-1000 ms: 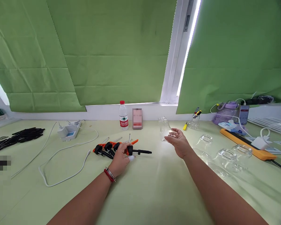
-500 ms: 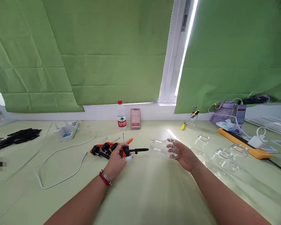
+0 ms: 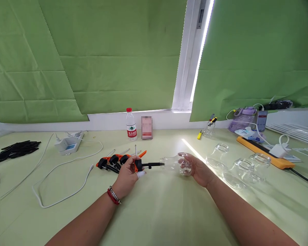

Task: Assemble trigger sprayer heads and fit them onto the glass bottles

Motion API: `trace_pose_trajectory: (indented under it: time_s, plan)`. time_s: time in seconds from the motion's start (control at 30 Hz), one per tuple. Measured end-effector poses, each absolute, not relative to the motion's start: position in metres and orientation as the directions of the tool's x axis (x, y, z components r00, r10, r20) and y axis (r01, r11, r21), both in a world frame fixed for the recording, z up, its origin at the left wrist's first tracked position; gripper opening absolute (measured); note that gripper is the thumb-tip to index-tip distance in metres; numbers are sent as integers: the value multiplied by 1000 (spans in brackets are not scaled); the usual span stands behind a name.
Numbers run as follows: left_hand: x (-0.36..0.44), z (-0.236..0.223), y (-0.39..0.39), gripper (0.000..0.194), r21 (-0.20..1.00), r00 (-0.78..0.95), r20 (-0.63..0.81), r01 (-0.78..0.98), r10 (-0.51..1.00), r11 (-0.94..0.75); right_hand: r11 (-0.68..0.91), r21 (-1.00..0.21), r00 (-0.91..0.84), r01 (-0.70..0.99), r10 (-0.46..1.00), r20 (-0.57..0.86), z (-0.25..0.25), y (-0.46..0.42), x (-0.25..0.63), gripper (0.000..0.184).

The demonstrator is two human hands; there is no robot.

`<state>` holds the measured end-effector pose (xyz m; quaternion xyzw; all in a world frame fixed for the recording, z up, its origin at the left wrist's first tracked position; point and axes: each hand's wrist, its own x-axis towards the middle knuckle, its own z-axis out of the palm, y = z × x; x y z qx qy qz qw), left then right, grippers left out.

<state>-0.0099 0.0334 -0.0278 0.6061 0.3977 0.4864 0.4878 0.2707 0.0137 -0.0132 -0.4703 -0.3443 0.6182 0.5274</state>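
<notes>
My left hand [image 3: 128,173] is closed round a black-and-orange bottle top [image 3: 138,165], whose black stem points right. A clear glass bottle [image 3: 172,164] lies sideways in my right hand [image 3: 199,169], its fingers wrapped round the wide base and its neck facing left. The stem's tip appears just inside the bottle's mouth. Left of and behind my left hand, several similar bottle tops [image 3: 115,160] with orange levers and metal spouts lie in a row. White tape or a bandage covers one left finger.
Upright glass bottles [image 3: 243,171] stand to the right, near an orange power strip [image 3: 267,153]. A water bottle [image 3: 131,125] and a pink box [image 3: 146,128] stand at the back. White cables [image 3: 64,204] and black strips [image 3: 15,151] lie to the left.
The glass bottle has moved left with my right hand, and its mouth now meets the stem's tip. My left hand has stayed nearly in place. The view has shifted slightly.
</notes>
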Motion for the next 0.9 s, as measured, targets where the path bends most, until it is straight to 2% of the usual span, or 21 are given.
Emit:
trace_pose_trajectory:
  time_s: [0.13,0.23,0.5,0.73,0.9]
  plan:
    - [-1,-24,25,49,990,258,140,-22,956,-139,-230,-918,-152,-323,970,-189,-13,3,250,29]
    - [4,-23,20,49,989,298,145,-22,943,-145,-208,-929,-213,-307,966,-146,-14,-2,242,33]
    - [3,-24,19,49,985,337,147,32,930,-167,-233,-919,-260,-318,954,-152,-19,-1,243,35]
    - [2,-18,13,47,993,500,65,52,863,-105,-234,-922,-327,-308,936,-128,-18,-4,240,35]
    - [2,-18,12,47,986,487,65,101,871,-130,-232,-931,-333,-281,934,-132,-20,-4,239,35]
